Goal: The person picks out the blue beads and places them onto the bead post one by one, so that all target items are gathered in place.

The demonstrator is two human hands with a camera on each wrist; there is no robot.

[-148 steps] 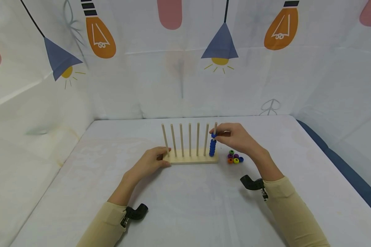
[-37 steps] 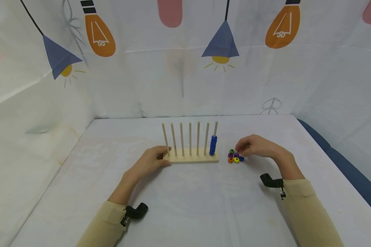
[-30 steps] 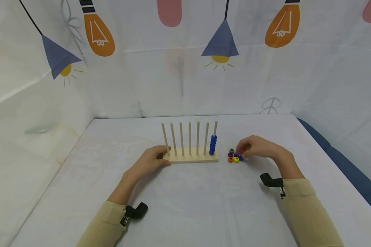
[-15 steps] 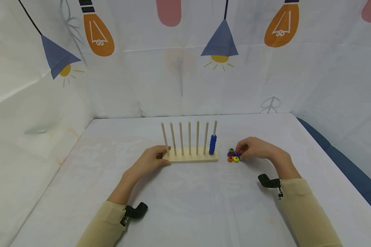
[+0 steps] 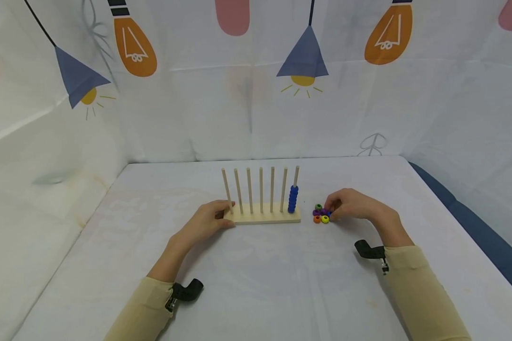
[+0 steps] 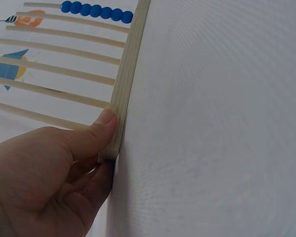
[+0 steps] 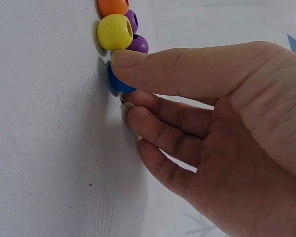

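Left hand (image 5: 206,221) grips the left end of the wooden peg rack (image 5: 262,217), thumb along the near edge of its base, fingers curled round the end. No brand, label or writing can be read on the rack or on anything else in view. The rack stands upright on the white-covered table (image 5: 256,284); seven pegs in a row, the six on the left bare. The rightmost peg carries a stack of blue beads (image 5: 293,199), reaching a little over halfway up. Just right of the rack, a small cluster of loose beads (image 5: 320,214) lies on the cloth: green, purple, orange, yellow. Right hand (image 5: 352,206) is at the right side of that cluster, thumb and forefinger pinching a blue bead (image 7: 119,83) that still sits on the table, touching the purple one.
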